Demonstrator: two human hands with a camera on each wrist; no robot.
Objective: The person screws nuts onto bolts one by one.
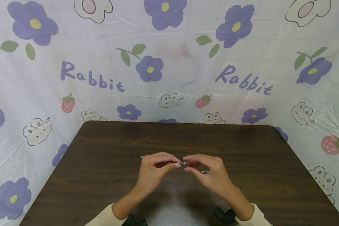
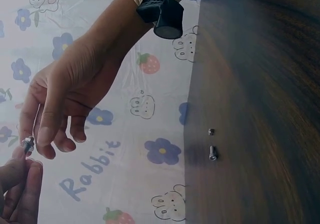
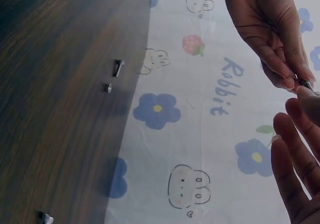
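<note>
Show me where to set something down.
Bare table spans well left of the left hand to the edge, right of the right hand likewise, and beyond both, up to the cloth. Crowded: close around the hands, with a bolt held and a loose screw and nut near.

Bolt between grips, above table
</note>
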